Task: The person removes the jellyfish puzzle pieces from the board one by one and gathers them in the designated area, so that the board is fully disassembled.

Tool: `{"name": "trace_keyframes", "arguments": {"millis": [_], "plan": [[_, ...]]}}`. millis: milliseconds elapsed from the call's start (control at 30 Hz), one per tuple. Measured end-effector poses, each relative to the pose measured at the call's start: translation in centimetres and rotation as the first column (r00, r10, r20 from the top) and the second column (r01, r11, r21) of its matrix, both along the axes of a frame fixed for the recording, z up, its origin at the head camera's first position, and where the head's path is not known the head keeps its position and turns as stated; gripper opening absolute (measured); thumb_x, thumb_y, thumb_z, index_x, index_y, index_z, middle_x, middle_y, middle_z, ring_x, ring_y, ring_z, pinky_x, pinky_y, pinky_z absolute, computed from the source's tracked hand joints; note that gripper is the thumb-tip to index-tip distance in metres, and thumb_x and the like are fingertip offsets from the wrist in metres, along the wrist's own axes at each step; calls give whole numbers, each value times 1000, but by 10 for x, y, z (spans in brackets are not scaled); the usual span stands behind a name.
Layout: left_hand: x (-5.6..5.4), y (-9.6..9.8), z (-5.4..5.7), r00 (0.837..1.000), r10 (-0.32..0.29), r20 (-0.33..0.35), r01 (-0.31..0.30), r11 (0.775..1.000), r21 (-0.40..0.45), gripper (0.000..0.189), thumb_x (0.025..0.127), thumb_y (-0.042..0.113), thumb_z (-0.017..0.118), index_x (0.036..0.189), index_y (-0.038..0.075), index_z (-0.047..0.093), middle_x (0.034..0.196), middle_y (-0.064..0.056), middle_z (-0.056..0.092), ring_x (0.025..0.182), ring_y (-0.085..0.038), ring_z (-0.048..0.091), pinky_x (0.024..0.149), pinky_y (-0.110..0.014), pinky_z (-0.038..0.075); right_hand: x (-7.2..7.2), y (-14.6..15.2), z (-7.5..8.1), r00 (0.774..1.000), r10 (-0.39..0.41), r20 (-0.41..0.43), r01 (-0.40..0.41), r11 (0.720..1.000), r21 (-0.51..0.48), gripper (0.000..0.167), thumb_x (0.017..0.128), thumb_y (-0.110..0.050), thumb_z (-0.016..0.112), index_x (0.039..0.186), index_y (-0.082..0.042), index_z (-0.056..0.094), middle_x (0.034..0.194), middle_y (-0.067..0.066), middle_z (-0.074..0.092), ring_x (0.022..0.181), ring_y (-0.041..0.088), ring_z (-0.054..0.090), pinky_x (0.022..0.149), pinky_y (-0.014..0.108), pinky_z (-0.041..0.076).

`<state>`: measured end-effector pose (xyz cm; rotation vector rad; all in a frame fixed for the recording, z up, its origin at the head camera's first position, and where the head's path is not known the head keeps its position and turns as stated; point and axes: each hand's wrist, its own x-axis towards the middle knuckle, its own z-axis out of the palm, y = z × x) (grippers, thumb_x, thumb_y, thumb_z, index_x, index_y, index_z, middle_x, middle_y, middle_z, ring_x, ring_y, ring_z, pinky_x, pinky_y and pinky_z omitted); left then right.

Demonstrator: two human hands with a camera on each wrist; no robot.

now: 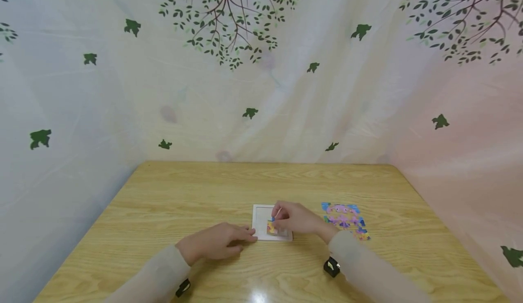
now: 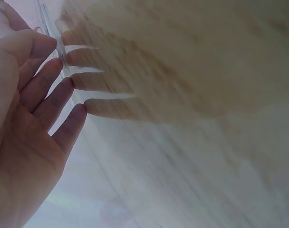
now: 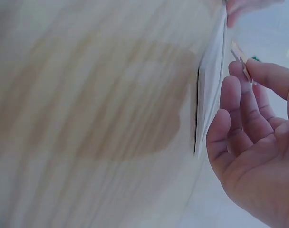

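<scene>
A white puzzle frame (image 1: 265,206) with a raised rim lies flat on the wooden table. Near its lower left corner, the fingertips of my left hand (image 1: 220,241) rest at the edge, the fingers fairly straight. Over the frame, my right hand (image 1: 298,219) pinches a small jigsaw piece (image 1: 270,227), yellow-orange with some blue, between thumb and fingers. In the right wrist view the piece (image 3: 240,58) is tilted and seen nearly edge-on above the frame (image 3: 208,90). The right hand covers part of the frame's inside, so its contents there are hidden.
To the right of the frame lie colourful jigsaw pieces (image 1: 342,214) forming a pink and blue picture, partly behind the right wrist. The wooden table (image 1: 184,189) extends around them, with a leaf-printed curtain (image 1: 212,98) along its back and sides.
</scene>
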<state>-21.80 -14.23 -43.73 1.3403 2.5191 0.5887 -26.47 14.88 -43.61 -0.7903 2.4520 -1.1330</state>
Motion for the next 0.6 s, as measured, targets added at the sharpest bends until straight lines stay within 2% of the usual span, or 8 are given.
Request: {"name": "trace_keyframes", "arguments": {"millis": [200, 333, 433, 600], "plan": [[1, 1, -1, 999, 37, 13, -37, 999, -27, 39, 106, 18, 60, 145, 14, 63, 153, -5, 54, 143, -22, 49, 116, -40, 42, -1, 37, 4, 1000, 11, -25, -10, 1000, 13, 16, 100, -19, 71, 109, -10, 61, 83, -3, 66, 69, 9, 53, 62, 24, 44], [1, 1, -1, 999, 36, 8, -35, 999, -28, 40, 106, 21, 60, 145, 13, 63, 153, -5, 53, 144, -23, 48, 117, -41, 41, 0, 65, 6, 1000, 27, -4, -27, 1000, -6, 19, 101, -16, 68, 112, -4, 59, 82, 1, 65, 67, 8, 49, 60, 22, 42], [2, 0, -1, 1000, 27, -5, -27, 999, -30, 40, 106, 22, 61, 145, 13, 63, 153, -6, 54, 144, -24, 48, 117, -41, 41, 1, 86, 6, 1000, 10, 5, -10, 1000, 10, 18, 102, -16, 67, 113, -4, 59, 83, 2, 65, 67, 7, 49, 60, 21, 41], [3, 0, 0, 999, 35, 13, -34, 999, -36, 41, 106, 22, 61, 146, 13, 62, 154, -6, 53, 145, -24, 47, 118, -40, 40, 6, 113, 5, 999, -22, 31, 22, 1000, 1, 16, 103, -14, 64, 113, -2, 59, 82, 4, 63, 65, 7, 47, 58, 20, 40]]}}
